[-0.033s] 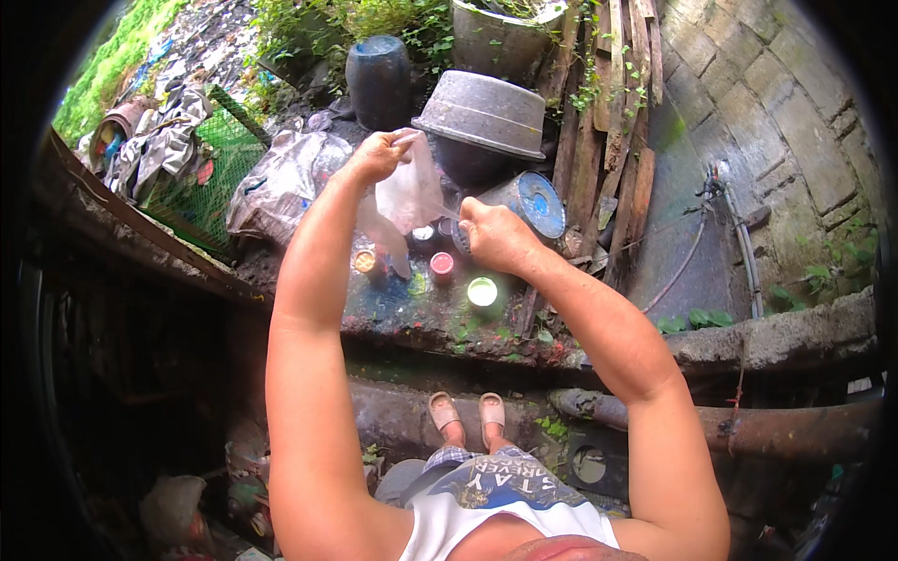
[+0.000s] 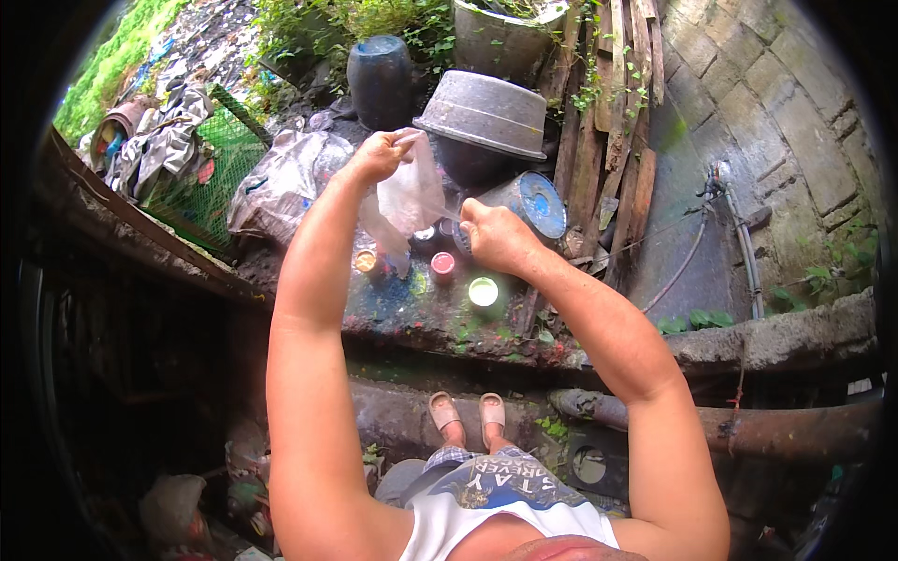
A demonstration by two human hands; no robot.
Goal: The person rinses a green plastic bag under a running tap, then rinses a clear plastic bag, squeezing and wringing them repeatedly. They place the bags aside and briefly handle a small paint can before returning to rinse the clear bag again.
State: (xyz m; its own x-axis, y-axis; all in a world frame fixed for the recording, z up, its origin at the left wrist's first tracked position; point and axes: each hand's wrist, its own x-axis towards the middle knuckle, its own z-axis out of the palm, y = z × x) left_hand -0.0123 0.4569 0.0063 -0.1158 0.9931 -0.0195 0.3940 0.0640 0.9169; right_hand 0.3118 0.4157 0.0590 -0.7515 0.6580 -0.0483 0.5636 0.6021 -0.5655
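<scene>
A thin, cloudy white plastic bag (image 2: 412, 192) hangs stretched between my two hands above the paint-stained ledge. My left hand (image 2: 378, 156) is closed on its upper part. Lower and to the right, my right hand (image 2: 496, 232) grips another edge of it. Below the bag stand small open paint pots: an orange-yellow one (image 2: 365, 261), a red one (image 2: 442, 264) and a pale green one (image 2: 484, 292). Behind them a pot with white on top (image 2: 426, 232) is partly hidden by the bag.
A grey basin (image 2: 482, 112) lies upside down on a dark vessel, beside a tipped bucket with a blue-stained end (image 2: 541, 206). A dark blue drum (image 2: 379, 84) stands behind. Wooden planks (image 2: 608, 122) lean at the right; a crumpled sack (image 2: 285, 182) lies left. A pipe (image 2: 711, 421) runs below the ledge.
</scene>
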